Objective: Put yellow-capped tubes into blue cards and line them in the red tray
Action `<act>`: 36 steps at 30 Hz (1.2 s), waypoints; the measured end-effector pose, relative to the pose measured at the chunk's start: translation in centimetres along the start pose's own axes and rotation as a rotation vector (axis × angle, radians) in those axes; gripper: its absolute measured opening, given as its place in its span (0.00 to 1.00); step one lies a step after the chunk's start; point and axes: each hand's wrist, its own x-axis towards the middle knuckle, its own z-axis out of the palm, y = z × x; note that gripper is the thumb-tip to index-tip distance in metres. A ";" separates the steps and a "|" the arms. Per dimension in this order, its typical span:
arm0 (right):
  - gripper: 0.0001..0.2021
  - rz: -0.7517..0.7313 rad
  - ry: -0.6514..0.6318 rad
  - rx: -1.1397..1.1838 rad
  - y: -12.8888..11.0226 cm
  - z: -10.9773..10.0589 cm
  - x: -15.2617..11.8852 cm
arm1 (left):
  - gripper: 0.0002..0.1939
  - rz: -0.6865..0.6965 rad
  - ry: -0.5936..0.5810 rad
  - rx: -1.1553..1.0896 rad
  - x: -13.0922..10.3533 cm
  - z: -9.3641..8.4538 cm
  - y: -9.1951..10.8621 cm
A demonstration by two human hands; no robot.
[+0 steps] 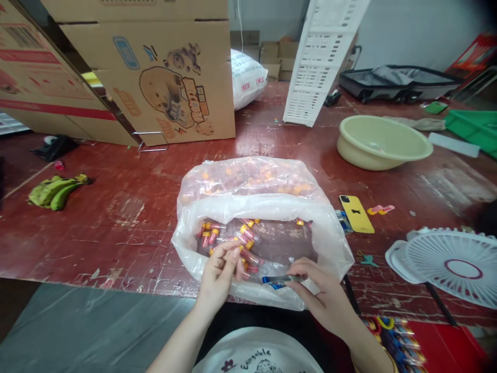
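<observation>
A clear plastic bag [233, 207] lies on the table in front of me, its mouth rolled open. Inside are several small clear tubes [213, 237] with yellow caps and pink contents, mostly on the left. My left hand [220, 272] is over the bag's near side, thumb and forefinger pinched beside the tubes. Whatever those fingertips hold blends with the tubes behind and cannot be made out. Between the thumb and fingers of my right hand [316, 287] is a thin dark strip with a blue end [272, 280], pointing left over the bag's near edge.
A yellow phone [356, 213] and two capped tubes [381, 209] lie right of the bag. Beyond stand a pale yellow basin [382, 142], a white plastic crate [320, 62] and a cardboard box [155, 77]. Green bananas [58, 190] are at left, a white fan [454, 267] at right.
</observation>
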 end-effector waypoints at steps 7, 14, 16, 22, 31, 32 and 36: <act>0.07 0.234 -0.063 0.165 1.3 0.1 1.0 | 0.22 -0.085 -0.025 0.042 0.5 0.7 -0.6; 0.05 0.288 -0.190 0.263 1.0 0.0 2.2 | 0.22 -0.486 -0.513 -0.163 0.5 3.4 -0.8; 0.08 0.225 -0.117 0.218 0.6 0.1 2.4 | 0.19 -0.615 -0.562 -0.164 0.3 4.3 -1.3; 0.42 -0.079 -0.195 -0.014 -0.5 0.7 2.5 | 0.16 -0.688 -0.273 -0.257 0.6 5.9 -2.5; 0.42 -0.017 -0.186 0.052 0.4 1.0 4.0 | 0.13 -0.630 -0.253 -0.120 0.1 2.9 -1.0; 0.36 0.012 -0.136 0.082 1.1 1.1 4.8 | 0.16 -0.612 -0.256 -0.082 0.0 2.4 -0.9; 0.10 0.146 -0.084 -0.043 3.8 3.7 9.1 | 0.19 -0.542 -0.178 0.027 0.1 1.3 -0.6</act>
